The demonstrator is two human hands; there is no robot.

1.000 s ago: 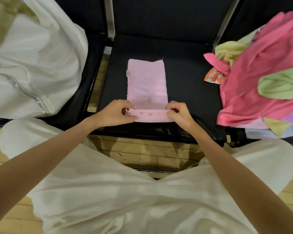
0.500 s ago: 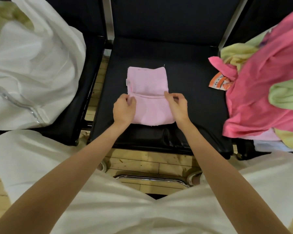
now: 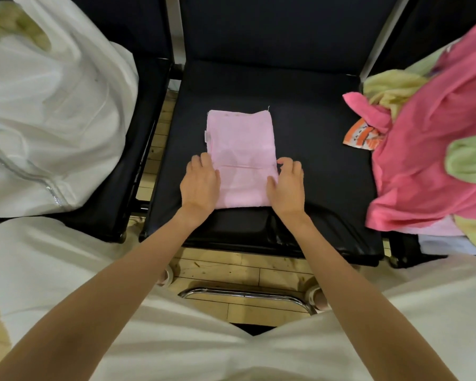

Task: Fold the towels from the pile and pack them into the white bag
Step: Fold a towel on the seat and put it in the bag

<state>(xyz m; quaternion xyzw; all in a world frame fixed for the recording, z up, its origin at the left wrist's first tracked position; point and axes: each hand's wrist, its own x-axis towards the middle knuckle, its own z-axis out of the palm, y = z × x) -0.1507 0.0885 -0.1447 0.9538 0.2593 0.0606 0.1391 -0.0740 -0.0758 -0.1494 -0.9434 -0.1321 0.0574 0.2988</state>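
A light pink towel (image 3: 241,149) lies folded into a compact rectangle on the middle black chair seat (image 3: 313,127). My left hand (image 3: 199,184) lies at the towel's near left edge, fingers relaxed. At the near right edge my right hand (image 3: 287,185) rests with loose fingers. Neither hand grips the cloth. The white zippered bag (image 3: 47,116) sits on the left chair. On the right chair is the pile of towels (image 3: 434,149), pink, green and yellow.
An orange and white label (image 3: 362,136) sticks out at the pile's left edge. Below the seat are wooden floorboards (image 3: 245,270) and a chrome chair rail (image 3: 245,294). My white-clad knees fill the bottom of the view.
Both hands lifted the towel's near end, carried it away from me and laid it over the far part. They let go and now rest beside the folded towel.
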